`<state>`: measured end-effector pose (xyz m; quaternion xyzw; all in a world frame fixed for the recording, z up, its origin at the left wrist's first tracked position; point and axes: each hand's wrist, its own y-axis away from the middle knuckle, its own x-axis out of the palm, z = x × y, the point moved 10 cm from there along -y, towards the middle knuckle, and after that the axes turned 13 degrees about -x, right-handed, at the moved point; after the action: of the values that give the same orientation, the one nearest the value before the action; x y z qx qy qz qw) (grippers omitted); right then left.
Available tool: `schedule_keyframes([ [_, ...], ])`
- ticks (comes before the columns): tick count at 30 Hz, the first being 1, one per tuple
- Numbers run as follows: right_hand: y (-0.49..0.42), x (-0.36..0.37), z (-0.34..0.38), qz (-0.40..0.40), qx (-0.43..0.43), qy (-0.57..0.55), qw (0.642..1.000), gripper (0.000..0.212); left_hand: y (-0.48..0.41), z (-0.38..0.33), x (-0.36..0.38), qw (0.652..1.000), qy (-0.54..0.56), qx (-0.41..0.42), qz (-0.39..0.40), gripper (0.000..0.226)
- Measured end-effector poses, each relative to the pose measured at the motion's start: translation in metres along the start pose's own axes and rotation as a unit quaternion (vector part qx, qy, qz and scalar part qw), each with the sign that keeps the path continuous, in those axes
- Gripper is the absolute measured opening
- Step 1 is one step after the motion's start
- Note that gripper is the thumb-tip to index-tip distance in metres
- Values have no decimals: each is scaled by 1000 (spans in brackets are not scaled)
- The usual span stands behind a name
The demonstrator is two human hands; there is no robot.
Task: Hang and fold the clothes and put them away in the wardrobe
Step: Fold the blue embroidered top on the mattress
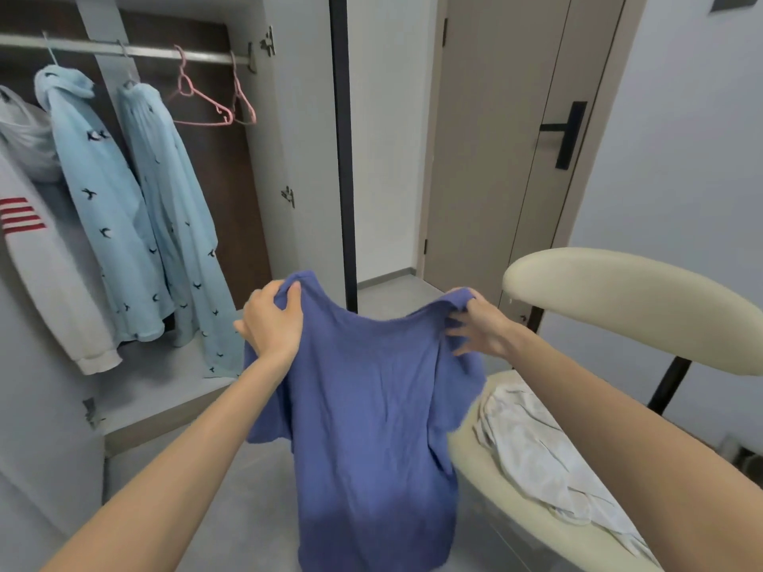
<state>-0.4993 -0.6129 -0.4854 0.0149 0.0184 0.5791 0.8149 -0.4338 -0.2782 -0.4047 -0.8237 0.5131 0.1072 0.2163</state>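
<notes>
I hold a blue T-shirt [367,406] up in front of me, hanging full length above the floor. My left hand [272,324] grips its left shoulder and my right hand [479,324] grips its right shoulder. The open wardrobe [285,117] is at the left, with a metal rail [124,51] across its top. Two empty pink hangers [206,101] hang at the rail's right end. Two light blue patterned garments [107,208] and a white garment with red stripes [45,274] hang further left.
A cream chair [627,307] stands at the right with a crumpled white garment [536,452] on its seat. A closed beige door with a black handle [569,134] is behind it. Grey floor lies below the shirt. The wardrobe's bottom shelf [165,373] is grey.
</notes>
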Motion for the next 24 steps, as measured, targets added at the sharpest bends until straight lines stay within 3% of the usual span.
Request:
schedule_keyframes([
  [5,-27,-32,86,-63,-164,-69,982,23,-5,-73,10,981,175,57,56,31],
  [8,-13,-72,129,-100,-209,-55,971,20,11,-122,13,963,237,90,93,31],
  [16,78,-199,170,-223,-236,69,943,31,127,-204,33,910,288,142,262,34],
  [24,224,-331,119,-316,-192,104,923,32,310,-199,88,840,203,141,483,29],
])
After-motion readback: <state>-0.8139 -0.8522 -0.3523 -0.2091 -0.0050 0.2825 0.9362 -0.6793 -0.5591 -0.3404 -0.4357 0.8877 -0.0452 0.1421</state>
